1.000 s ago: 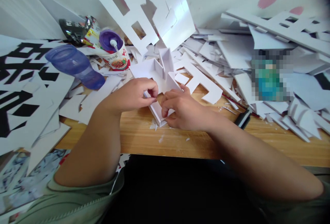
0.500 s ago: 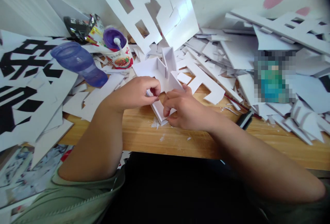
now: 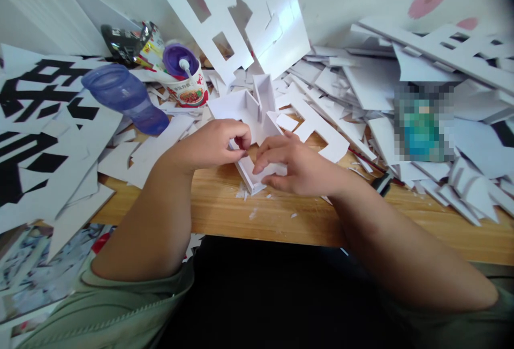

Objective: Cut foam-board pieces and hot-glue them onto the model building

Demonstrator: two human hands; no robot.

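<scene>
A white foam-board form (image 3: 264, 97) with thin upright walls lies on the wooden table in front of me, like a shallow hollow character. My left hand (image 3: 217, 144) is at its left side, fingers curled and thumb bent around the wall there; the exact contact is partly hidden. Over the near right part of the form is my right hand (image 3: 295, 164). Its fingers are apart and bent, with nothing visible between them. Small white scraps (image 3: 252, 213) lie by the form's near corner.
White board offcuts (image 3: 369, 78) pile up at the right and back. A cut-out sheet (image 3: 277, 22) leans on the wall. At the left are a blue-purple bottle (image 3: 124, 97), a noodle cup (image 3: 191, 92) and sheets with black characters (image 3: 48, 124). A black-handled tool (image 3: 381, 183) lies right.
My right hand has lifted off the form's near edge and shifted slightly right, its fingers spreading from a pinch. My left hand stays where it was.
</scene>
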